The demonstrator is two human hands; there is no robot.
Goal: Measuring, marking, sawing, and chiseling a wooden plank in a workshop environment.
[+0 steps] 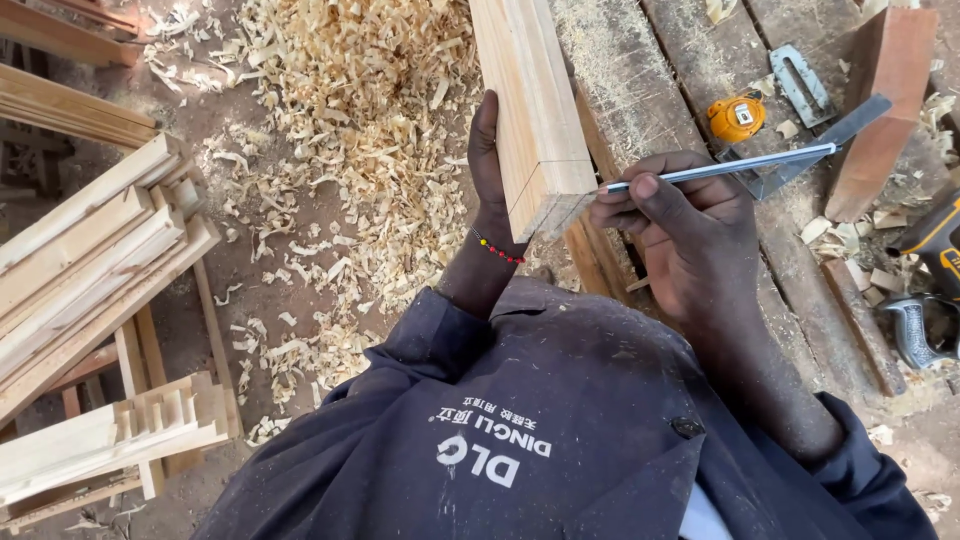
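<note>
The left hand gripped the pale squared timber length, running away from the person, while the right hand pinched a slim blue-grey pencil at its near end.

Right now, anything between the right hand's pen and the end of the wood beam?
Nothing visible. The pen in the right hand has its tip at the near end of the wood beam. The left hand steadies the beam's far side.

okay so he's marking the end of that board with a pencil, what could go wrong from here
The board hangs off the bench edge, steadied only by the left hand; it may shift and skew the line. The right hand holds the pencil far back, so the tip may wander. The tape measure could get knocked off.
</note>
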